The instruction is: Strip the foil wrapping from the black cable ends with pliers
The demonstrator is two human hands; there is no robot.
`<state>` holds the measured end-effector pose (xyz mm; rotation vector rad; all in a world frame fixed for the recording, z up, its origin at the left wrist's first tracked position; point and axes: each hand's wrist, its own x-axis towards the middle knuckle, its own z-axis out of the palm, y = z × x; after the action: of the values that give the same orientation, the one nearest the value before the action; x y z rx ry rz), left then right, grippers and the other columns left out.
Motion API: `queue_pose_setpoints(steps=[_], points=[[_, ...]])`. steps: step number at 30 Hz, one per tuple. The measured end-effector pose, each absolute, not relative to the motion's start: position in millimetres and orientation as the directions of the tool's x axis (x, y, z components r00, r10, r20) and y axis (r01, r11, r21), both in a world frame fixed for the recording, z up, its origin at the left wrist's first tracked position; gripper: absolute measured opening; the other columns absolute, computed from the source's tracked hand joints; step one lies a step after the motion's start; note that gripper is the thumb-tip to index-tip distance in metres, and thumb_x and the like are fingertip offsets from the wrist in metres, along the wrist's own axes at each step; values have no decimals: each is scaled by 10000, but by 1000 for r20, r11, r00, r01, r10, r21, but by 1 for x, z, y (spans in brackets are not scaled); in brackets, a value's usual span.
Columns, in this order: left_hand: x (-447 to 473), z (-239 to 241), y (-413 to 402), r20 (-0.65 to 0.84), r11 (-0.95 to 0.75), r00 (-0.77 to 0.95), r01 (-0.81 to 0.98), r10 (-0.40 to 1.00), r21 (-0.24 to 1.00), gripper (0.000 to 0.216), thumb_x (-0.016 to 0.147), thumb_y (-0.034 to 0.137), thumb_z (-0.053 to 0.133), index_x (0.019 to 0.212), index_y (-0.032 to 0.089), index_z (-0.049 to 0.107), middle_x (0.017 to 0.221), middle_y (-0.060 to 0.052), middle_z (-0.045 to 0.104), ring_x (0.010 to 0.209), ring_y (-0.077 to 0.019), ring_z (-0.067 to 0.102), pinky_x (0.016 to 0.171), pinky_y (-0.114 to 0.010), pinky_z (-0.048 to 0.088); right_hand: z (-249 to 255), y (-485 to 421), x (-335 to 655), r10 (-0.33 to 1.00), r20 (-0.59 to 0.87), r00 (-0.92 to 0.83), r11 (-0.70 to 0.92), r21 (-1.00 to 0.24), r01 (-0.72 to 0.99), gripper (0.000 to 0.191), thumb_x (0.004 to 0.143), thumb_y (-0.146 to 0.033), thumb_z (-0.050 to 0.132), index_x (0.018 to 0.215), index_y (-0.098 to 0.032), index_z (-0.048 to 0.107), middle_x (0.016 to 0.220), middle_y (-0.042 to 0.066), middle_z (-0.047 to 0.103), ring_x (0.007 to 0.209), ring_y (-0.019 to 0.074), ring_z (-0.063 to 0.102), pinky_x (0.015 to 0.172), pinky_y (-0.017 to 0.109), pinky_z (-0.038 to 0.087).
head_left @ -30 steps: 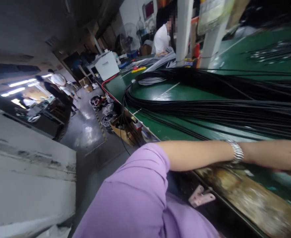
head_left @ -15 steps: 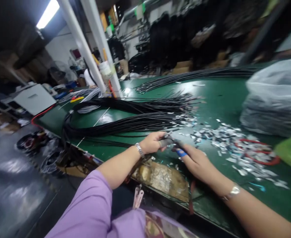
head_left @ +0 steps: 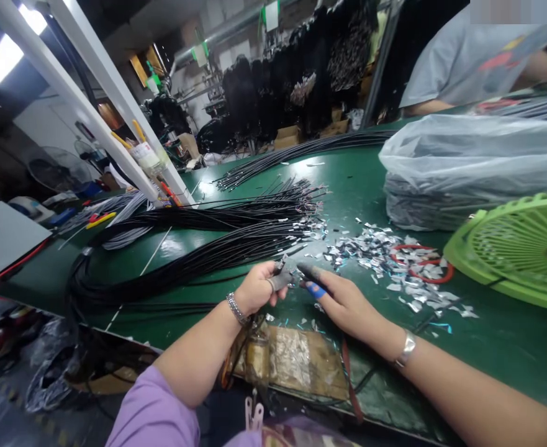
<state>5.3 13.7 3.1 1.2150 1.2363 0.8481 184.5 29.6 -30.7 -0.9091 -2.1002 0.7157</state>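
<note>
Black cable end [head_left: 282, 268] pinched in left hand [head_left: 254, 288], right hand [head_left: 345, 301] just beside with grip unclear, cable's length trailing leftward from both hands into the bundle [head_left: 198, 261] on the tabletop [head_left: 357, 180].

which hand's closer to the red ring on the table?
Right. The right hand sits just left of the red ring among the scraps; the left hand is farther left, beyond the right hand.

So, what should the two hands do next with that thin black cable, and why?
Probably close the right hand onto the thin black cable end that the left hand pinches: its covered fingertips sit just short of it, and loose silver foil scraps lie on the green table beside them.
</note>
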Motion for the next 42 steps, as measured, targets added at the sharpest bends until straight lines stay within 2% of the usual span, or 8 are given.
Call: queue_pose_setpoints(steps=[6, 15, 22, 31, 36, 42], points=[[3, 1, 15, -243, 213, 200, 158, 949, 964, 467, 613, 570, 686, 659, 156, 476, 471, 61, 507, 306, -27, 367, 319, -173, 225, -32, 32, 182, 792, 401, -460, 585, -714, 385, 334, 896, -308, 394, 1107, -186, 623, 889, 91, 705, 776, 214, 657, 714, 353, 540], [1, -3, 16, -235, 211, 187, 142, 954, 967, 456, 626, 574, 662, 693, 159, 484, 472, 64, 513, 299, -32, 371, 314, -171, 223, -37, 31, 181, 780, 403, -479, 601, -695, 395, 315, 887, -308, 412, 1073, -190, 637, 912, 90, 707, 800, 215, 658, 715, 342, 533], [2, 1, 14, -259, 229, 234, 147, 937, 962, 434, 617, 541, 680, 674, 154, 491, 467, 65, 508, 298, -26, 362, 313, -169, 219, -34, 28, 180, 755, 411, -510, 625, -688, 370, 333, 896, -306, 392, 1086, -196, 642, 858, 82, 712, 746, 209, 654, 687, 336, 536], [-1, 2, 13, -290, 265, 273, 127, 917, 956, 473, 594, 577, 686, 693, 147, 517, 455, 64, 499, 296, -20, 336, 314, -170, 191, -34, 27, 182, 751, 400, -526, 615, -715, 334, 346, 905, -321, 393, 1124, -202, 632, 888, 83, 718, 774, 209, 656, 698, 336, 527], [-3, 1, 14, -286, 267, 306, 103, 908, 958, 459, 614, 559, 690, 713, 137, 537, 457, 60, 504, 290, -20, 332, 309, -171, 185, -35, 28, 181, 744, 406, -530, 616, -723, 312, 346, 912, -328, 376, 1083, -198, 647, 887, 86, 722, 763, 213, 656, 686, 339, 521], [0, 0, 11, -252, 210, 244, 186, 937, 960, 449, 621, 561, 677, 692, 146, 518, 461, 59, 500, 309, -22, 345, 324, -165, 224, -33, 26, 180, 772, 383, -507, 587, -735, 340, 306, 887, -301, 415, 1057, -213, 654, 862, 68, 722, 746, 207, 650, 674, 329, 518]])
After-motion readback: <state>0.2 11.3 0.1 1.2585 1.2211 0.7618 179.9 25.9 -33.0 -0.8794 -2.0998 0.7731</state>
